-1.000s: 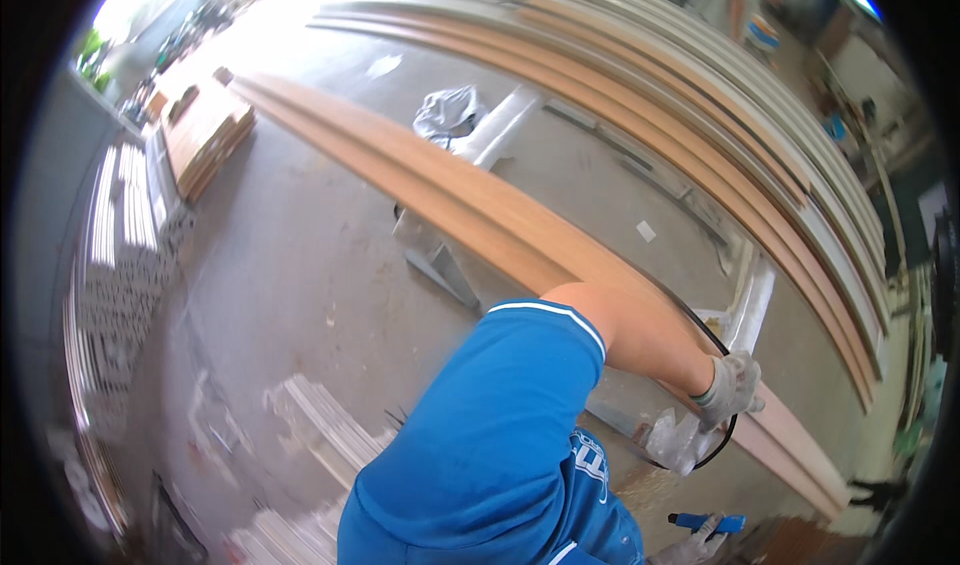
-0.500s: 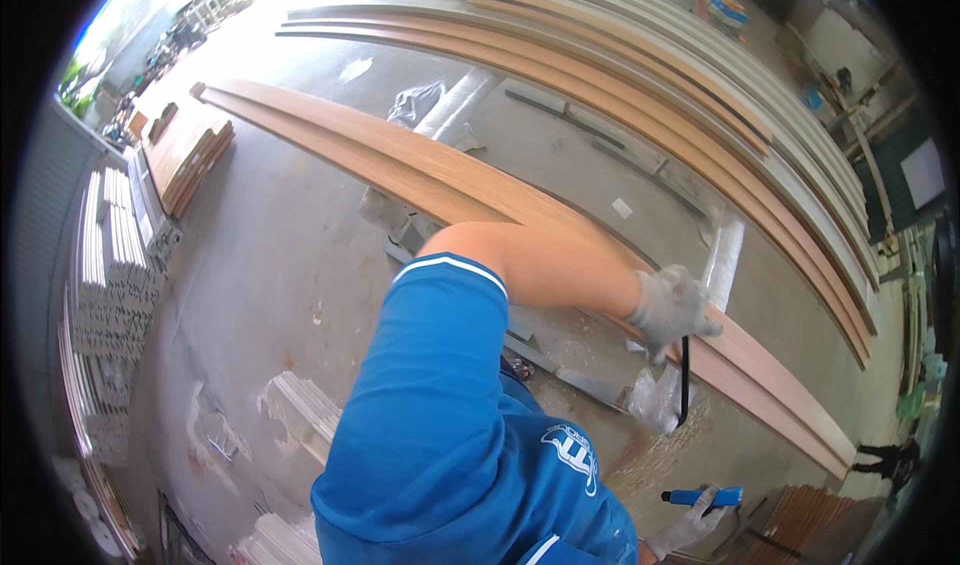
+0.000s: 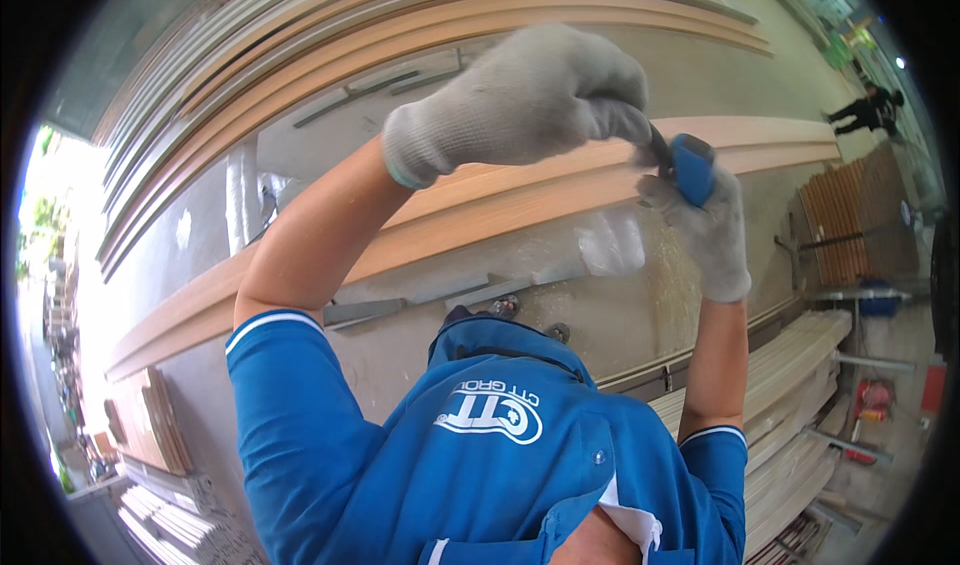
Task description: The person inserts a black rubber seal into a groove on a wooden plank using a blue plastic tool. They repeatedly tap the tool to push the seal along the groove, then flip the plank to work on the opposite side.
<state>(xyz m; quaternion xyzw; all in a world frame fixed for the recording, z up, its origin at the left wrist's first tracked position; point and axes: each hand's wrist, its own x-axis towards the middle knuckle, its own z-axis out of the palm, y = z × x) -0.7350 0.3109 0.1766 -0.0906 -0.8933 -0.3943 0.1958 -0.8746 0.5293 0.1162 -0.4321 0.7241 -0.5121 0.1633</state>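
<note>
tool [image 3: 692, 172], blue, in curled right grip [image 3: 716, 230], left grip [image 3: 555, 90] (knitted glove [image 3: 450, 130]) pinching black strip [image 3: 660, 149]

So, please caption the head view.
Blue blocky object in grey-gloved right hand, gloved left hand alongside, long brown boards beyond.

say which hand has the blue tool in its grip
The right hand: it holds the blue tool, while the left hand is at the black piece beside it.

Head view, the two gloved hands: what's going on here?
A person in a blue shirt grips a blue tool in the gloved right hand. The gloved left hand appears to pinch a dark strip beside it. Both hands are raised over long wood-coloured boards. Another person is in the background at far right.
</note>
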